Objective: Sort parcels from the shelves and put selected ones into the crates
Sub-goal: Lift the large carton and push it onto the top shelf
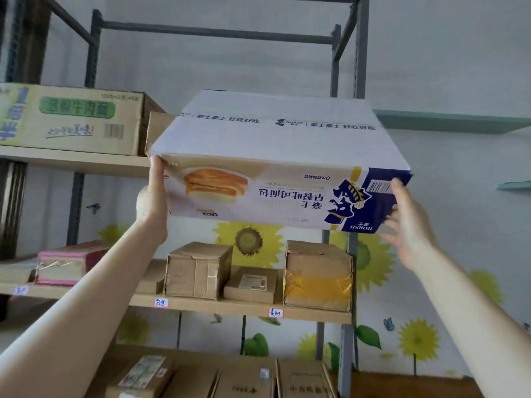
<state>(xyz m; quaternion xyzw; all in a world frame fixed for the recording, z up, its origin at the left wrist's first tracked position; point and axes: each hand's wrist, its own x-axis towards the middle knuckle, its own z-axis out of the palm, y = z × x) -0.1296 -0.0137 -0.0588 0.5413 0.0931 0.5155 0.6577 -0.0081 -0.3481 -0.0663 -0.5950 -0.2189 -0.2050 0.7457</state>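
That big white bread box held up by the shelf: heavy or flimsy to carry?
Probably light for its size: the white bread box is up high between the left hand and right hand. Likely stiff: its edges look straight. Smooth printed sides might slip.

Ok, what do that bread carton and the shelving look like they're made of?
Bread carton: cardboard, probably corrugated, with a smooth white printed skin; a taped flap seam runs along its top. Shelf posts: metal with matt grey paint, judging by the thin angle section and punched holes. Shelf boards: pale wood-look board, maybe laminate; core not visible.
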